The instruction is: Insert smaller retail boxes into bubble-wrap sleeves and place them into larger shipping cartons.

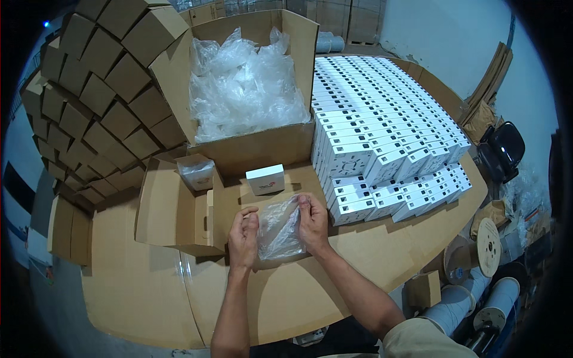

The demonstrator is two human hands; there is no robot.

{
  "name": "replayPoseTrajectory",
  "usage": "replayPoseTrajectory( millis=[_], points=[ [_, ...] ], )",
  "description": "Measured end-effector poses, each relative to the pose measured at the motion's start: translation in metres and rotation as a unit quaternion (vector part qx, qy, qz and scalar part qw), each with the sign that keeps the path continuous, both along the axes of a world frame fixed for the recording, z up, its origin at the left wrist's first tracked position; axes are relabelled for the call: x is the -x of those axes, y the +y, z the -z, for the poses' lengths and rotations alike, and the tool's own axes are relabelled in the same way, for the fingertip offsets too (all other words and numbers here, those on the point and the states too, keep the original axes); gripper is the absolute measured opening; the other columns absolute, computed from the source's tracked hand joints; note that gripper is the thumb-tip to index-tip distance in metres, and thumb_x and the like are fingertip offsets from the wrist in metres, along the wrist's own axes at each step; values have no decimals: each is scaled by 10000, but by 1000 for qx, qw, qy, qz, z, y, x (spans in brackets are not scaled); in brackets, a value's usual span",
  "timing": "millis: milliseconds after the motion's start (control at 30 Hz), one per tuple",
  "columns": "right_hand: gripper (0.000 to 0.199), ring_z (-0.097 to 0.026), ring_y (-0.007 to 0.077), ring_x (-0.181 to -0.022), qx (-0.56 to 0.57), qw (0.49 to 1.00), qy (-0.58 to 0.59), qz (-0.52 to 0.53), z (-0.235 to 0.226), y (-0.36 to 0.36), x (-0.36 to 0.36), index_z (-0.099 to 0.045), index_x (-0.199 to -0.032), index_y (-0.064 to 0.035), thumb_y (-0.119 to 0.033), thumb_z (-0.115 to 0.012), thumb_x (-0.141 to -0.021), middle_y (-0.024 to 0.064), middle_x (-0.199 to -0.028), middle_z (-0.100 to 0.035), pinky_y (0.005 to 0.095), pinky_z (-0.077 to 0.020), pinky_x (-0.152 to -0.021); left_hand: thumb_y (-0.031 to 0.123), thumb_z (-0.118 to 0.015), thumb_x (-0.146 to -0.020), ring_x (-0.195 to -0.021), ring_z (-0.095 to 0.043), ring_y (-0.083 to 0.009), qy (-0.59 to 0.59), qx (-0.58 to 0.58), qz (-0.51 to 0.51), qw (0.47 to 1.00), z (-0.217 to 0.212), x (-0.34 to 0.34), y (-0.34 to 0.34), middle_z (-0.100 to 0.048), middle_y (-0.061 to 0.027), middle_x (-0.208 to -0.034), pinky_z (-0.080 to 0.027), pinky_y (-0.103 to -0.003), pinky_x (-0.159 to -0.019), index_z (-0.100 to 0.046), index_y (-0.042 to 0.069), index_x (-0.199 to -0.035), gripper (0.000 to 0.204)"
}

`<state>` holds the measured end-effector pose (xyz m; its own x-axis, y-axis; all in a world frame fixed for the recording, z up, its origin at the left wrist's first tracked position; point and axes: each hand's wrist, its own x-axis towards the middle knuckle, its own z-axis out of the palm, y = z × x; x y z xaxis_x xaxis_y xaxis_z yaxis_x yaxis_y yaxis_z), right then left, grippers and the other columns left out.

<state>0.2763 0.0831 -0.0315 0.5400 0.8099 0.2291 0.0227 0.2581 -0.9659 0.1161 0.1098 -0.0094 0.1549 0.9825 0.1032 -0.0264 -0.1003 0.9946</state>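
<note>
I have the clear bag, apparently empty, above the cardboard tabletop, left hand and right hand each pinching an edge. Beyond, a white box stands unbagged; one plastic-wrapped piece already sits in the open carton.

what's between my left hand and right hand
A clear plastic bag fills the stretch between your left hand and right hand, as the head view shows.
</note>
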Motion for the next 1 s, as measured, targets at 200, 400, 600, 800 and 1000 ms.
replayPoseTrajectory(
  millis=[200,400,600,800,1000],
  points=[
    [305,-464,57,-721,28,997,-22,-74,-5,-2,-2,-620,-982,-13,-279,-504,-1076,-33,-751,-528,240,-412,-639,123,-638,-986,-781,-574,-75,-82,54,104,990,-15,0,2,-610,-11,-914,-501,-229,-707,-598,15,-1148,199],
    [268,-554,67,-763,52,991,-68,-98,-4,-2,-12,-653,-1006,4,-231,-535,-1055,12,-798,-637,250,-470,-693,54,-694,-938,-782,-555,-52,-81,16,132,988,8,12,16,-603,-2,-922,-484,-205,-690,-603,17,-1029,135],
    [225,-603,104,-714,61,984,-132,-98,-2,-6,-17,-678,-1017,-1,-192,-561,-1029,73,-780,-681,285,-491,-653,83,-753,-895,-748,-539,-58,-36,-28,101,994,-15,9,9,-604,8,-903,-465,-216,-647,-655,11,-1003,163],
    [215,-618,125,-688,70,977,-175,-101,-13,-9,-15,-675,-994,5,-180,-570,-1020,114,-767,-669,303,-496,-638,138,-805,-842,-735,-520,-59,142,-132,83,978,-16,13,7,-582,-10,-935,-439,-228,-633,-671,4,-853,190],
    [197,-644,144,-684,33,975,-188,-110,-12,-8,-21,-676,-987,5,-167,-582,-1010,128,-768,-681,312,-501,-642,95,-786,-854,-757,-510,-59,171,-72,134,973,-6,14,10,-569,-24,-1013,-441,-222,-657,-629,6,-828,182]
  ],
)
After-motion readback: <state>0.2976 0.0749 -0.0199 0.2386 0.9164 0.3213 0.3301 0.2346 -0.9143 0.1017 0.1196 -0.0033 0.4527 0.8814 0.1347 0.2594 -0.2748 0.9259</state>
